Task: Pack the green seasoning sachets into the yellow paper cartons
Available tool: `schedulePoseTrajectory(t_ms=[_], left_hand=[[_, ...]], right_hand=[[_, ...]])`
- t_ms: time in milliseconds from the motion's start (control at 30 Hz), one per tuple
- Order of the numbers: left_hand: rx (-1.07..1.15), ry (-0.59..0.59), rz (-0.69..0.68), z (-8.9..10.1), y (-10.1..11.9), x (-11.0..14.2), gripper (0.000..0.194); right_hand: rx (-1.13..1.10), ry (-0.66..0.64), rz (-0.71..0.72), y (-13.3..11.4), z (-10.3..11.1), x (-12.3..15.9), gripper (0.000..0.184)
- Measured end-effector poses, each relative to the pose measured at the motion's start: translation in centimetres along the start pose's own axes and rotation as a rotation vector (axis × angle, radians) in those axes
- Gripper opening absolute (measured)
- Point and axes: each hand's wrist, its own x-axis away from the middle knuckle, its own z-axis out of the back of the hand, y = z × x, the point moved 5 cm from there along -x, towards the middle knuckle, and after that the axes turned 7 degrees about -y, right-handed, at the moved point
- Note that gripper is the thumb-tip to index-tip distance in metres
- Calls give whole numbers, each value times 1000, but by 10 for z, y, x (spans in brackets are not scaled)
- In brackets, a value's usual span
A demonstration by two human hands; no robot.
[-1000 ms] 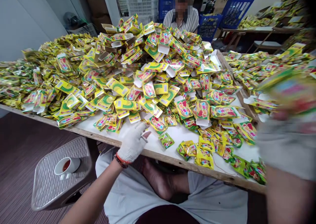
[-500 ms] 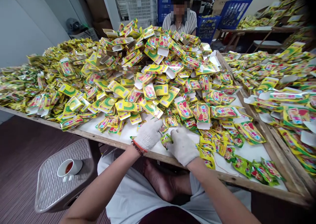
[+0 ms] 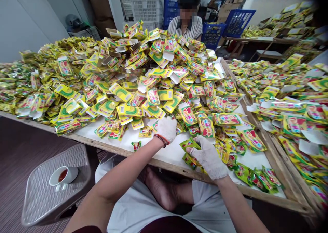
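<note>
Mostly green packet (image 3: 190,143), glossy, in right hand (image 3: 210,158)

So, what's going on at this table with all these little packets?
A seated person's gloved right hand is pinching a green packet near the front of the table. Their left hand, also gloved, is at the foot of a big heap of yellow and green boxes; its fingertips are hidden. Another person is on the far side of the heap.
</note>
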Motion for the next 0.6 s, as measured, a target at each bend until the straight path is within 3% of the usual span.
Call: schedulePoseTrajectory(t_ms=[167, 300, 367, 433, 600], left_hand=[[13, -23, 34, 5, -1, -3, 31], [83, -34, -102, 20, 10, 8, 28], [258, -37, -186, 21, 11, 16, 30], [516, -90, -284, 12, 10, 23, 33], [884, -97, -101, -18, -4, 51, 39]], right_hand=[[-100, -40, 20, -8, -3, 0, 22], [-187, 14, 57, -19, 0, 10, 19], [-175, 75, 70, -20, 7, 11, 16], [-143, 179, 125, -20, 16, 9, 17], [-217, 152, 40, -19, 9, 3, 20]])
